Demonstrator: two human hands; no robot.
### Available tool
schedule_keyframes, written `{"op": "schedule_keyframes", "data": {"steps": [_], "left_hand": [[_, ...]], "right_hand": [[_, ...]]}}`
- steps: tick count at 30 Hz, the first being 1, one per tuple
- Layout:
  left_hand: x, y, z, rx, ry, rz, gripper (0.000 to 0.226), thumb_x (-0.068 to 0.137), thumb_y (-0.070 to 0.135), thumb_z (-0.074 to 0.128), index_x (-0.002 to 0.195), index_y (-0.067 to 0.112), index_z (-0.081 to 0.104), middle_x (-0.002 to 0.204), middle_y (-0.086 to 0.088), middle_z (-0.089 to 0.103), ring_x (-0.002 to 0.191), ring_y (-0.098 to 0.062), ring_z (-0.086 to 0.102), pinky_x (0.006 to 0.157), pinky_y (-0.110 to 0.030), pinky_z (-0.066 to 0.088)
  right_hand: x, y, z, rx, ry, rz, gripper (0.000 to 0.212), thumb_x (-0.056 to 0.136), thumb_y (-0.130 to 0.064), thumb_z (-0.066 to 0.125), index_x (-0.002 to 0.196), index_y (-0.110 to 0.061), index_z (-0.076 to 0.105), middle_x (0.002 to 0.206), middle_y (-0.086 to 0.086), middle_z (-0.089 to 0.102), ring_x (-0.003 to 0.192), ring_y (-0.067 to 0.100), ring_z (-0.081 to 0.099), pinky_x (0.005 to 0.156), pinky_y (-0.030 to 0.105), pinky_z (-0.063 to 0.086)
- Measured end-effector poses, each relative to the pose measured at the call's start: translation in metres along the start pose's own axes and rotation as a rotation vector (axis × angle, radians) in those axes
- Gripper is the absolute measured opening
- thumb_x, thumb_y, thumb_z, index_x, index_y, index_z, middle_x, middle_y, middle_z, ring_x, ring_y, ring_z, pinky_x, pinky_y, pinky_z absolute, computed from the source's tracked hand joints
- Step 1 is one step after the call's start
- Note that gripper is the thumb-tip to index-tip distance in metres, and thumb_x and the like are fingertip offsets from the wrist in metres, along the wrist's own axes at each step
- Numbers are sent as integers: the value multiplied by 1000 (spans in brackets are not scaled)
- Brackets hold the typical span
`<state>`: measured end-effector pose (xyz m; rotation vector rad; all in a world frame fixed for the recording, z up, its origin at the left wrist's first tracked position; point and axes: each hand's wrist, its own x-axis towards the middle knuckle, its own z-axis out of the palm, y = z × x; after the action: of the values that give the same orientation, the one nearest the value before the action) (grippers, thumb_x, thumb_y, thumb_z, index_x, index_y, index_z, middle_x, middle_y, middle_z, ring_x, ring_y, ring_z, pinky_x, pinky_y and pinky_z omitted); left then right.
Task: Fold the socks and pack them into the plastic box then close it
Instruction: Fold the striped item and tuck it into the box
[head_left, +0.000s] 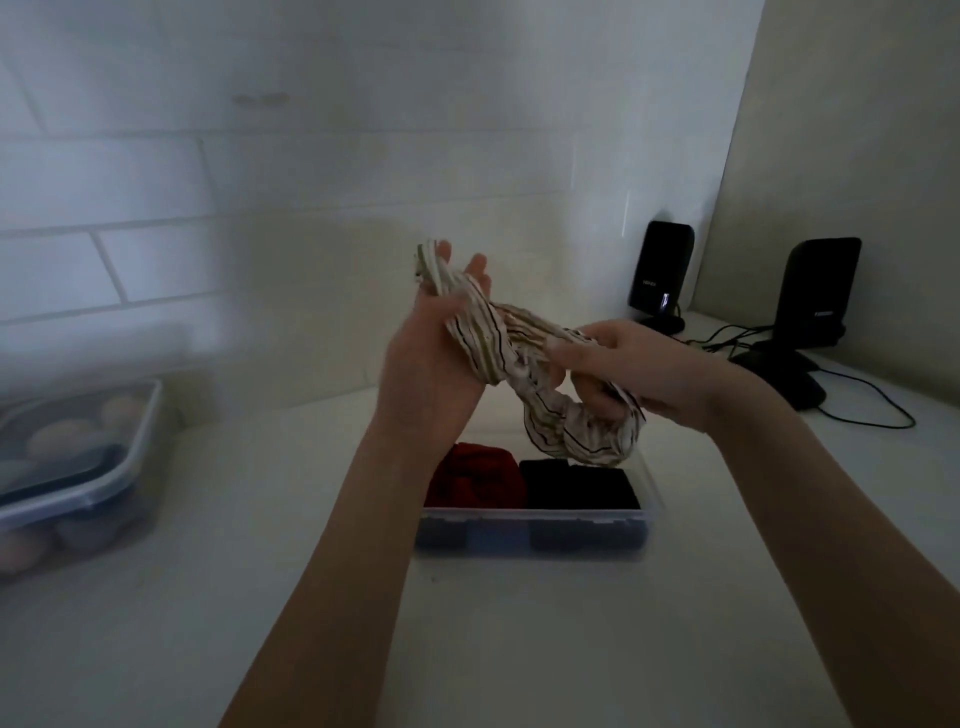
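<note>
Striped sock (524, 358), twisted and crumpled, gripped by left hand (436, 358) and right hand (634, 369).

Soft striped cloth sock (524, 364), translucent smooth plastic box (535, 525), glossy black speakers (660, 270).

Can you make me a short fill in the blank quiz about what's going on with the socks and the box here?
1. Both hands, the left hand and the right hand, hold a ____ sock above the plastic box.
2. Inside the box, the red socks lie to the ____ of the black socks.
3. The box has no ____ on it yet.
4. Two black ____ stand in the far right corner.

Missing words: striped; left; lid; speakers
</note>
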<state>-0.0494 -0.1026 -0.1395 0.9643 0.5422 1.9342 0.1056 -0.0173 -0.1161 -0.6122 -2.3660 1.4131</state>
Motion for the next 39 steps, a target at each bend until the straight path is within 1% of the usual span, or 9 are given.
{"op": "schedule_keyframes", "data": {"steps": [3,6,9,17,21,28,34,36,39], "left_hand": [[-4,-9,4,419,-50,16,85,71,16,67,142,42,28,148,-1,36,118,-4,54,90,-30,52],[-6,-13,0,615,-154,-62,78,64,42,76,135,33,44,138,-8,52,125,-24,52,106,-49,40],[-6,-7,-2,596,-176,-96,47,64,48,75,107,27,68,109,0,69,109,-19,62,99,-42,46],[-12,-9,4,652,-203,-51,13,62,15,74,75,14,73,78,-7,71,80,-24,68,80,-42,56],[-15,-11,8,464,-338,-148,9,63,9,58,54,9,59,55,-3,59,60,-17,60,62,-23,50],[-15,-1,8,144,-556,-306,20,65,24,73,60,15,56,51,2,56,54,-12,55,59,-21,48],[-11,4,5,120,-192,-302,7,67,4,63,69,5,69,52,2,51,51,-9,53,54,-20,50],[-8,6,2,142,-120,-286,15,70,2,50,69,4,65,53,2,49,51,-8,49,63,-23,55],[-6,12,-6,-15,-88,-272,47,61,-2,57,105,6,41,67,-1,46,59,-12,48,71,-29,53]], "right_hand": [[-4,-8,0,65,-83,-92,22,76,-42,67,78,-20,69,76,16,67,66,22,62,63,23,56],[-10,-18,-3,130,-125,-164,22,71,-27,63,89,-16,65,64,-5,70,57,5,65,56,16,52],[-13,-21,-5,217,-134,-231,29,78,-15,58,105,-7,60,59,-11,65,51,5,55,60,22,54],[-2,-11,-5,231,205,-208,12,85,-5,63,95,-11,65,65,-2,61,58,11,56,55,19,50],[4,-5,2,221,137,-89,26,89,-12,57,115,-15,60,101,4,71,89,17,70,75,23,57],[-2,-9,14,431,-80,-3,24,96,-18,44,90,-9,66,78,3,73,73,12,70,67,21,57],[4,-5,-3,1119,-19,7,26,70,-6,49,66,-21,28,38,-4,38,37,9,41,62,21,55],[5,3,-6,1105,23,20,32,66,-4,52,64,-21,24,39,-5,32,37,9,35,54,19,47],[4,9,-5,908,43,52,27,80,0,47,60,-16,39,43,-6,34,38,5,36,42,15,36]]}}
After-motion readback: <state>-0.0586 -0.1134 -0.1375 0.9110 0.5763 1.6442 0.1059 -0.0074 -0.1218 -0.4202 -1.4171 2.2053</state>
